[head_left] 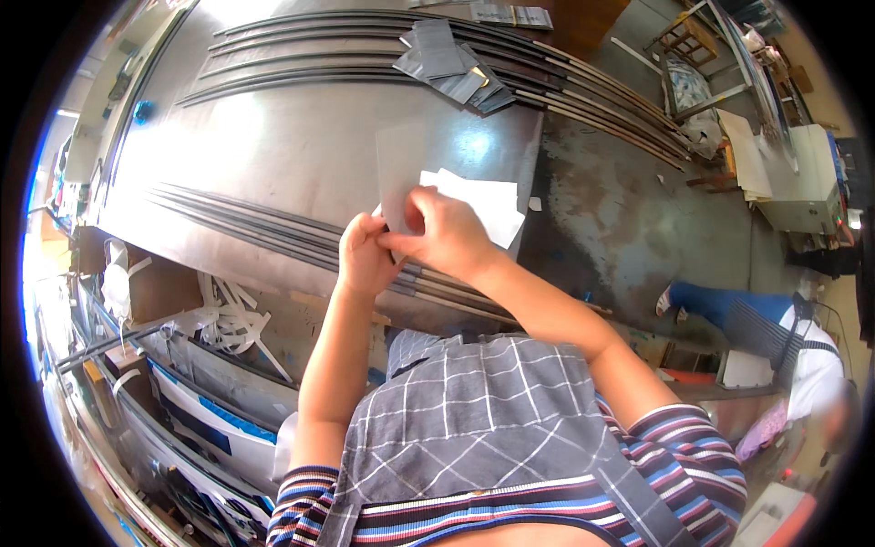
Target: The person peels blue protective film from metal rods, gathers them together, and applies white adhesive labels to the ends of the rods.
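Above the near part of the metal table [301, 137], my two hands are close together on a thin grey rectangular sheet [396, 159] that stands upright. My left hand [360, 255] is closed at its lower end, the fingertips pinched near the right thumb. My right hand [447, 228] curls round the sheet's right side, its thumb pointing left. What lies between the fingertips is partly hidden. Several white paper sheets [488, 205] lie loosely fanned just behind my right hand. Under my hands run several long thin dark rods [255, 223].
More long rods [310, 59] lie across the far side, with a pile of dark grey rectangular pieces [447, 64] on top. A blue object [142, 111] sits at the left edge. White strips [232, 319] heap at the lower left. A person in blue trousers [720, 305] is at the right.
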Demonstrator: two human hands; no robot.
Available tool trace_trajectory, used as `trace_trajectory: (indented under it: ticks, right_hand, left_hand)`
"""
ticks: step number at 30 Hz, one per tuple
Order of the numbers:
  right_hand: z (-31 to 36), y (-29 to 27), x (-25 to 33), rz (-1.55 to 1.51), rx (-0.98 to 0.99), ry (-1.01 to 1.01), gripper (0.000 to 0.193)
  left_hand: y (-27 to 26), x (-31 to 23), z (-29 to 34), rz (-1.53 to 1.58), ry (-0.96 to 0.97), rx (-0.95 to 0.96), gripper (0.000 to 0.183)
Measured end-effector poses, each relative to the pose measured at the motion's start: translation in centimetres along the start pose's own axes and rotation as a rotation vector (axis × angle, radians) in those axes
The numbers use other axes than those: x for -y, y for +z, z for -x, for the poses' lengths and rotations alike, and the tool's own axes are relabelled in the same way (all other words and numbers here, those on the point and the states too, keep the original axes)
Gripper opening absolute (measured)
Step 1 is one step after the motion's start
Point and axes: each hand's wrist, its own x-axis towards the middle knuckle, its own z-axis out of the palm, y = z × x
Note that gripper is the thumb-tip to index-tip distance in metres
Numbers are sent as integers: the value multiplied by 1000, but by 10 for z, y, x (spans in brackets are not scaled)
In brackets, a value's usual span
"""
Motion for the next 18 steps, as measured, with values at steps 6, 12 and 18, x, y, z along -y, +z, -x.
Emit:
trace_trajectory:
  ticks: [6, 12, 18]
  right_hand:
    - [11, 13, -28, -157, -13, 1, 15]
    - [2, -52, -99, 408, 164, 201, 28]
    - [-35, -146, -185, 794, -498, -59, 29]
  left_hand:
    - [43, 20, 4, -576, 212, -633, 56]
    - [30, -23, 52, -51, 332, -318, 59]
    - [28, -11, 88, 72, 273, -129, 60]
